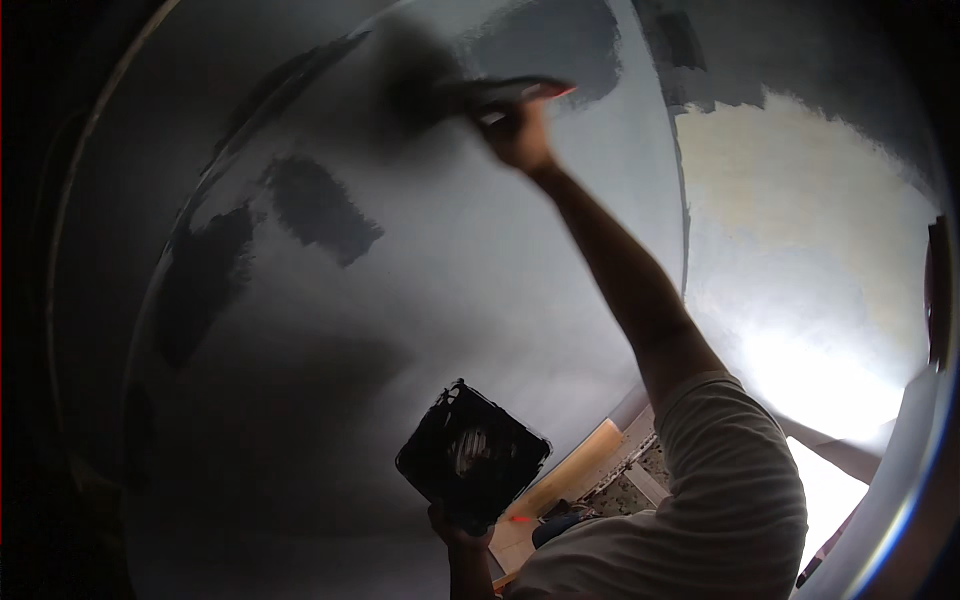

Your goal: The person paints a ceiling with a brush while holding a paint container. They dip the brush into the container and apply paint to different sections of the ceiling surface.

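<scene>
One hand is lifting a dark tool by the wall, and one is holding a black tray.
The right hand is closing its grip around the tool, high up near the grey patches; blur is hiding whether the tool is touching the wall. The left hand is gripping the tray's bottom edge, low down in front of the body. The tool is looking light and stiff, so its handle is probably the best place to hold. The tray is looking light too, but its messy, dark edges may be slippery, so its bottom edge is seeming a good hold.
</scene>
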Action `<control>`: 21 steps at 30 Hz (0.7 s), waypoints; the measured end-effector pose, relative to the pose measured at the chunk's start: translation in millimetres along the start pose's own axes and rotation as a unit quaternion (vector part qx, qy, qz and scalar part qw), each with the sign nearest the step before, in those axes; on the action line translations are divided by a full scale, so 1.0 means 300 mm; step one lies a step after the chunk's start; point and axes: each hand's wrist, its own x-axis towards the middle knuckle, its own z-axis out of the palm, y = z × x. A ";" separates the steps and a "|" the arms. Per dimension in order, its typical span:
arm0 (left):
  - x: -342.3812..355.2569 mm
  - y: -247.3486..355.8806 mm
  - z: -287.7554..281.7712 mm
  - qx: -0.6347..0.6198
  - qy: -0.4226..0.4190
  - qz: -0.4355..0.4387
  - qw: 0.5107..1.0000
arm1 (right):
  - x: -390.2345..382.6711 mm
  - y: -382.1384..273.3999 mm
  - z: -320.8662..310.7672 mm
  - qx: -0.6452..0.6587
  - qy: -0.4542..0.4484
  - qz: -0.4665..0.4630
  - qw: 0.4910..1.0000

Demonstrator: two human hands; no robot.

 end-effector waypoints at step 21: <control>0.031 -0.133 -0.264 0.379 0.119 0.141 0.907 | -0.581 -0.415 0.215 0.076 -0.165 -0.140 0.973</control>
